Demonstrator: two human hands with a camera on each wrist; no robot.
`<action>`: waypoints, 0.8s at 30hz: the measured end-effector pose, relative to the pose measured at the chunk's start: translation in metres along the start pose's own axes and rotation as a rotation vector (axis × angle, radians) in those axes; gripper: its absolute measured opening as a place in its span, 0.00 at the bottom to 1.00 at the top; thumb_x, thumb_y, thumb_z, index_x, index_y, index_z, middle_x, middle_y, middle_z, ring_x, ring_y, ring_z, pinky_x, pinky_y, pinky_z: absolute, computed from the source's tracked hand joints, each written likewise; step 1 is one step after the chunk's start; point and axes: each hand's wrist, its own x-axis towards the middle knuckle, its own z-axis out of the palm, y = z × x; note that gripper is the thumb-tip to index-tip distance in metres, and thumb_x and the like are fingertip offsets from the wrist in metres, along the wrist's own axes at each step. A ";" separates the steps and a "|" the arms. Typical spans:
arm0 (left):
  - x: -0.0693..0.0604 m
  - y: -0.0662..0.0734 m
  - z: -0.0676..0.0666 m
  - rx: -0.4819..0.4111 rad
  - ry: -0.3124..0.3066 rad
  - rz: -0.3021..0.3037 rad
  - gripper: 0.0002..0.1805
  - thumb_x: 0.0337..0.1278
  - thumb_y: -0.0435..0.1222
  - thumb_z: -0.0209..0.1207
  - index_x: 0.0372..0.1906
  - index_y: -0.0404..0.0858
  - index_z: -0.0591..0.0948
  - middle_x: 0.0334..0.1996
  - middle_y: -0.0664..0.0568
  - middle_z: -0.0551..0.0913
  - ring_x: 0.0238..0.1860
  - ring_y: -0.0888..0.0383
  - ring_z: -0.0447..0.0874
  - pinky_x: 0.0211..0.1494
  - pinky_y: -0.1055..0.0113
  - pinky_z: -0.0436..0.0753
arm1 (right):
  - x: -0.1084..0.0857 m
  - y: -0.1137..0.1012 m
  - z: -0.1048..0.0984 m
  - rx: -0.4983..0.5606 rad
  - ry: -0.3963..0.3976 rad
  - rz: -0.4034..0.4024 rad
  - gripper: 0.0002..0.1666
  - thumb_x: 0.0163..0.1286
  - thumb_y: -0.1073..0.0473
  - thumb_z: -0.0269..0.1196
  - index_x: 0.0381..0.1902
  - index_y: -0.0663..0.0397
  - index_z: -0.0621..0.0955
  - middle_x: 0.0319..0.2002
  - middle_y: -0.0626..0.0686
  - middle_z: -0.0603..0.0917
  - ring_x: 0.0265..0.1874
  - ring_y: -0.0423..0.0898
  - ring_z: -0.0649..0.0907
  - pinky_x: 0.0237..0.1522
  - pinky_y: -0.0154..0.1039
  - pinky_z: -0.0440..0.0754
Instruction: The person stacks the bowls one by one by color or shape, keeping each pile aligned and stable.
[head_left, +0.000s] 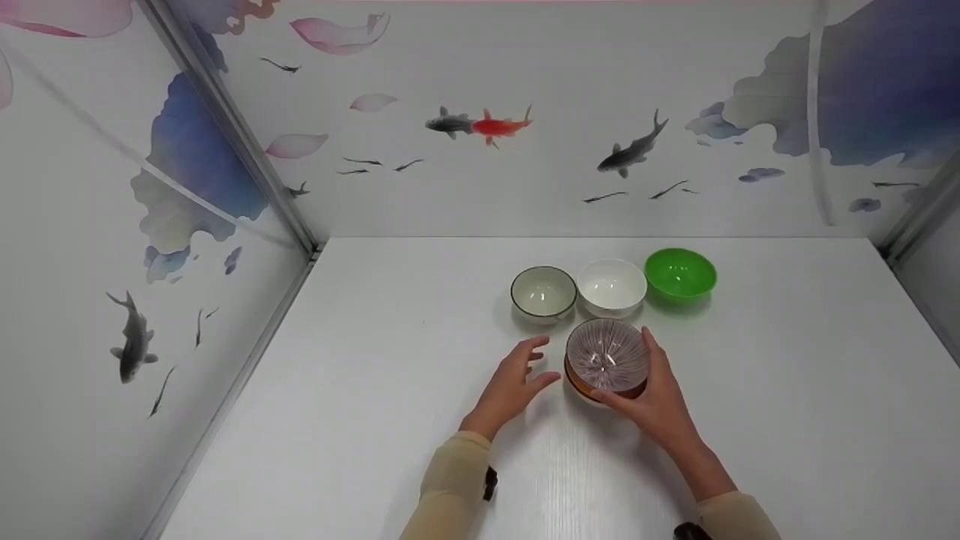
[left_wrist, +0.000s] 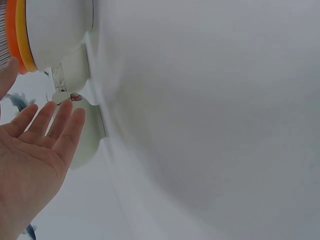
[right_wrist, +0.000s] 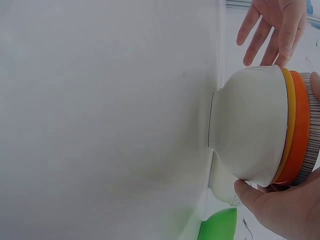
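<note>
Near the middle of the table stands a stack of nested bowls. On top is a purple-and-white striped bowl (head_left: pixel 606 352); an orange bowl (right_wrist: pixel 300 130) and a yellow one (right_wrist: pixel 289 125) show as bands beneath it, and an off-white bowl (right_wrist: pixel 250 125) is outermost at the bottom. My right hand (head_left: pixel 664 401) grips the stack from the right, thumb at the near side and fingers round the far right. To the left of the stack, my left hand (head_left: pixel 510 390) is held apart with its fingers spread, touching nothing.
Behind the stack, side by side, are a pale grey-green bowl (head_left: pixel 544 294) with a dark rim, a white bowl (head_left: pixel 612 286) and a green bowl (head_left: pixel 680 275). The white table (head_left: pixel 375 337) meets a back wall (head_left: pixel 555 202) and a left wall (head_left: pixel 60 262) painted with fish.
</note>
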 end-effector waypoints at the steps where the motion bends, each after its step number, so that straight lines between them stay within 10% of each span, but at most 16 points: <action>1: 0.000 0.000 0.000 -0.001 -0.001 0.001 0.33 0.69 0.43 0.59 0.74 0.41 0.64 0.73 0.49 0.68 0.71 0.51 0.71 0.73 0.56 0.73 | 0.000 0.000 0.000 -0.001 0.001 0.000 0.74 0.51 0.46 0.79 0.80 0.58 0.44 0.78 0.67 0.53 0.75 0.65 0.59 0.74 0.67 0.58; 24: 0.004 0.001 -0.012 0.027 0.020 0.001 0.31 0.71 0.45 0.56 0.74 0.40 0.64 0.73 0.48 0.68 0.71 0.50 0.72 0.72 0.54 0.74 | 0.000 0.000 0.000 -0.010 -0.004 0.015 0.74 0.51 0.44 0.79 0.80 0.56 0.43 0.78 0.65 0.52 0.76 0.64 0.58 0.75 0.66 0.58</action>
